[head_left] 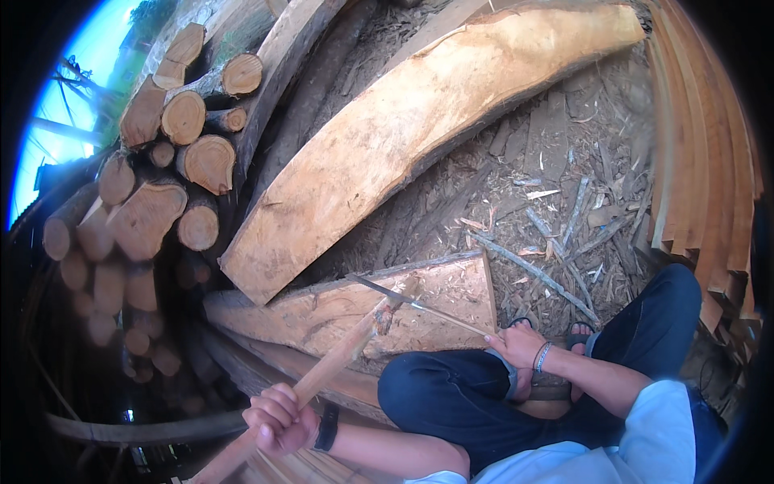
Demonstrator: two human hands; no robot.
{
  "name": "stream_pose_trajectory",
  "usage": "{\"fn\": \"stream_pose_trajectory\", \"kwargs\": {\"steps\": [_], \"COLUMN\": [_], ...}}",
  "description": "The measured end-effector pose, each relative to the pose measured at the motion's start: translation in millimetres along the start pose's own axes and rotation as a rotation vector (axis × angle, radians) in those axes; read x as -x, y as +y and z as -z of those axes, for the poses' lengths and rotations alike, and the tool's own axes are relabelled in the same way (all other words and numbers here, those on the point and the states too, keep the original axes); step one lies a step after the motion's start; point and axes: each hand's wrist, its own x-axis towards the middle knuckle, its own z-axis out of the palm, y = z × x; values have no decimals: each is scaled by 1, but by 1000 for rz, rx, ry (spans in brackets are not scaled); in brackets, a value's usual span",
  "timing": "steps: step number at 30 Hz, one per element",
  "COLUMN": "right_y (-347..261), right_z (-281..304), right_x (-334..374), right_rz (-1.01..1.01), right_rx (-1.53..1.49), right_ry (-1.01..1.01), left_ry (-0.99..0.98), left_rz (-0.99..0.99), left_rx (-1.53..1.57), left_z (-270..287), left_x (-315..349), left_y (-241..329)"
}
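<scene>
The left hand [280, 415] has its fingers clamped round one long pale stick [343, 353], which slants up and away over a wooden block [461, 289]; the right hand [518, 345] has its fingers closed on the handle end of one knife [419, 305], whose narrow dark blade crosses the stick near its rough, knotted far end; whether the edge bites into the wood, I cannot tell. One dark wristband [327, 426] circles the left wrist and one pale bracelet [543, 356] the right; any marking on either is too small to read.

Beyond the block lies one large curved slab [435, 121], its pale sawn face upward; at the left is a pile of cut logs [183, 118], more than a dozen ends showing, the lower ones too blurred to count exactly; at the right stand stacked reddish boards [701, 121], at least four; on the ground between lie at least four thin grey sticks [532, 271] among scattered wood chips [542, 194]; two sandals [577, 338] show between the bent knees, on the person's two feet.
</scene>
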Motion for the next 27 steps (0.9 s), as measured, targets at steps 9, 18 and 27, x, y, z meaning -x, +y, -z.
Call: {"fn": "stream_pose_trajectory", "kwargs": {"steps": [9,18,27], "right_y": [-14,-46,-35], "right_z": [4,36,21], "right_x": [13,26,24], "right_rz": [74,81,84], "right_rx": [38,-89,-36], "right_ry": [40,-81,4], "left_ry": [70,30,82], "left_rz": [-10,15,3], "left_rx": [-37,-75,-76], "left_z": [1,4,2], "left_x": [2,3,6], "left_y": [4,6,3]}}
